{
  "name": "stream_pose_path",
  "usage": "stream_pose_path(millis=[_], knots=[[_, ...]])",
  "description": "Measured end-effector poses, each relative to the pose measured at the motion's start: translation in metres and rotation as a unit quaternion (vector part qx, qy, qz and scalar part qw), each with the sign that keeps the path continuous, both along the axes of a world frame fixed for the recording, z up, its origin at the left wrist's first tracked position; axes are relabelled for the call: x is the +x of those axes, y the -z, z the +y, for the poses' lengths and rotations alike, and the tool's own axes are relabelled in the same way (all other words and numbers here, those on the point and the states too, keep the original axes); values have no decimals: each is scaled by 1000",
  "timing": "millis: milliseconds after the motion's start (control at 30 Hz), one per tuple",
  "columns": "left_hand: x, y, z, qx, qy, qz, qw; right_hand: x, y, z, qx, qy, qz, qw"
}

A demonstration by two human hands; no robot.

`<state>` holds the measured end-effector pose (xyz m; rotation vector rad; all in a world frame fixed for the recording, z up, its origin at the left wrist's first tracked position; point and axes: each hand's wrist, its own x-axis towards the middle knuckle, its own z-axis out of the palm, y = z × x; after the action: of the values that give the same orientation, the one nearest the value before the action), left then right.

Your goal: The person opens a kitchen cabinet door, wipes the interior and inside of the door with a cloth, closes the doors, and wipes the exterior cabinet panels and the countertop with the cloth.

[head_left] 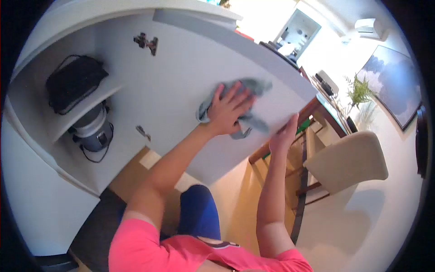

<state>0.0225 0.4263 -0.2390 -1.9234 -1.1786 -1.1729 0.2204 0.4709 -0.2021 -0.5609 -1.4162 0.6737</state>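
A white cabinet door (181, 77) stands swung out in front of me, its inner face toward me. Against that face my left hand (229, 111) holds a grey-green cloth (258, 86), pressing it with fingers spread over the bunched fabric. Parts of the cloth stick out around the hand, and its edges are blurred. At the door's outer edge, on the lower right, my right hand (284, 132) grips the panel. Some of its fingers are hidden behind the door. Two metal hinges, an upper hinge (146, 43) and a lower hinge (143, 133), sit near the door's inner side.
Inside the open cabinet, a black bag (76, 84) lies on a shelf (90, 106). Below it stands a grey appliance with a cord (95, 131). Beyond the door are a beige chair (346, 161), a wooden table (333, 115) and a green plant (360, 90).
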Motion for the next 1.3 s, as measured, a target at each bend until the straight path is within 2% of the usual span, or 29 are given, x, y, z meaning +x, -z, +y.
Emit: stream_pose_path(millis=[67, 100, 167, 233, 267, 300, 367, 400, 433, 467, 533, 567, 633, 700, 733, 767, 800, 867, 900, 933, 1000, 1033, 1067, 1100, 1133, 1167, 1200, 1300], knots=[[-6, -26, -3, 27, -65, -137, 988, -4, -3, -13, -80, -3, 57, 995], [-12, -18, -1, 44, -76, -164, 982, -6, -4, -19, -125, -1, 80, 989], [-31, 30, 7, 72, -96, -222, 968, -16, -4, -27, -70, 72, 64, 993], [-46, 110, 1, 44, -136, -245, 959, -21, -6, -33, -28, 137, 35, 990], [-46, 161, -3, 18, -88, -355, 931, -25, -8, -37, -15, 164, 15, 986], [-44, 208, -4, -8, -41, -459, 887, -29, -8, -39, -1, 191, -6, 982], [-39, 272, 4, 16, -47, -659, 751, -29, -3, -33, 0, 233, -22, 972], [-41, 285, 9, 24, -58, -743, 666, -27, -2, -30, 2, 254, -33, 967], [-46, 278, 17, 32, -72, -791, 607, -27, -3, -31, -12, 251, -42, 967], [-54, 264, 25, 40, -80, -810, 580, -26, -6, -33, -26, 249, -53, 967], [-68, 210, 40, 71, -94, -785, 608, -19, -3, -30, -32, 277, -81, 957], [-74, 173, 45, 93, -98, -754, 643, -14, 0, -21, -20, 304, -99, 947], [-80, 95, 47, 150, -104, -638, 748, 1, 9, 6, 9, 368, -171, 914], [-77, 30, 37, 167, -115, -460, 865, -12, 6, -5, 3, 356, -163, 920], [-72, 7, 24, 148, -122, -360, 913, -29, -6, -24, -28, 303, -100, 947], [-68, -15, 0, 82, -138, -230, 960, -25, -1, -23, 32, 310, -118, 943], [-72, -9, -4, 77, -122, -249, 958, -20, 2, -19, 95, 318, -130, 935], [-80, 2, -7, 68, -76, -285, 953, -47, -12, -53, 4, 326, -95, 941], [-87, 25, -4, 86, -87, -333, 935, -56, -17, -66, -40, 334, -78, 938], [-94, 64, 3, 104, -94, -382, 914, -58, -16, -67, -54, 329, -64, 941], [-118, 164, 16, 177, -107, -400, 893, -63, -16, -67, -72, 322, -36, 943], [-111, 210, 14, 96, -119, -516, 843, -58, -15, -62, -47, 313, -36, 948], [-102, 240, 11, 111, -24, -703, 702, -50, -11, -55, -24, 304, -38, 952], [-102, 302, 12, 58, -173, -647, 740, -45, -8, -51, -2, 294, -40, 955], [-93, 370, 25, 10, -75, -803, 591, -51, -7, -55, -9, 307, -36, 951], [-84, 434, 37, -4, -4, -920, 391, -59, -10, -62, -16, 316, -30, 948], [-77, 420, 32, 104, 50, -972, 203, -64, -12, -66, -25, 326, -24, 945], [-95, 360, 48, 101, 135, -919, 356, -56, -10, -60, -36, 325, -52, 944]])
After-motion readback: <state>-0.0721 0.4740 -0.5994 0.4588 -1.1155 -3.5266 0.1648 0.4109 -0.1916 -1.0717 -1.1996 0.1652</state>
